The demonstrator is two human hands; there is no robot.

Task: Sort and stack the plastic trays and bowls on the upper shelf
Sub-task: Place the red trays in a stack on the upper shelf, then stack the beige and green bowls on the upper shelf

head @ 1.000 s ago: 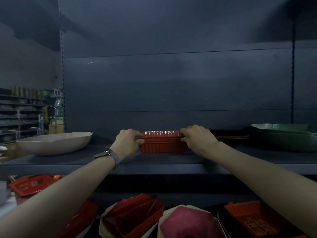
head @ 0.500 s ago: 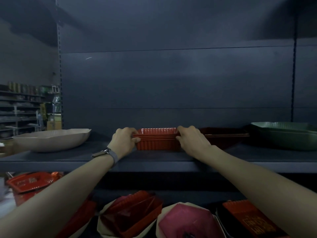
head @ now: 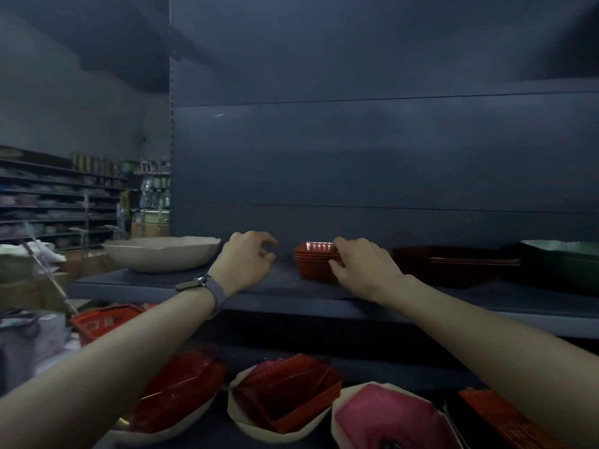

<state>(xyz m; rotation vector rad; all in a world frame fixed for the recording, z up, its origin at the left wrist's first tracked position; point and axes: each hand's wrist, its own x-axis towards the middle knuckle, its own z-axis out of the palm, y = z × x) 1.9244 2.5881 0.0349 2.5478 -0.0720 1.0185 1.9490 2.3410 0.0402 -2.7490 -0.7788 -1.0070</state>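
Left hand (head: 248,264) free, fingers loosely curled, just left of red trays (head: 312,265). Right hand (head: 366,265) grips trays' right end on shelf (head: 146,285).

We see the small red trays (head: 312,261) as glossy plastic with ribbed walls that catch the light, while the beige bowl (head: 162,256) looks smooth and matt (plastic too, as far as we can tell). The upper shelf (head: 285,290) reads as matt, dark painted metal, and the watch strap (head: 217,291) as grey woven cloth.
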